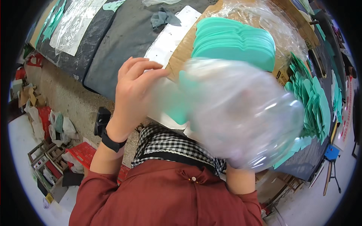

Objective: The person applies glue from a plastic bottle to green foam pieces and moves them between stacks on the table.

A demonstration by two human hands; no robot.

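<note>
We were, as we judged it, handling a clear plastic bag beside flat green pieces, its blurred bulk spread before us over the counter's near edge. Our left hand had its fingers loosely bent at the bag's left; blur kept us from telling whether they pinched anything. The bag hid our right hand, so its grip we could not tell. The next move seemed to call for steadying the bag's mouth. Beyond, a green stack filled the cardboard; a fanned green pile crowded the right, leaving more room leftward.
</note>
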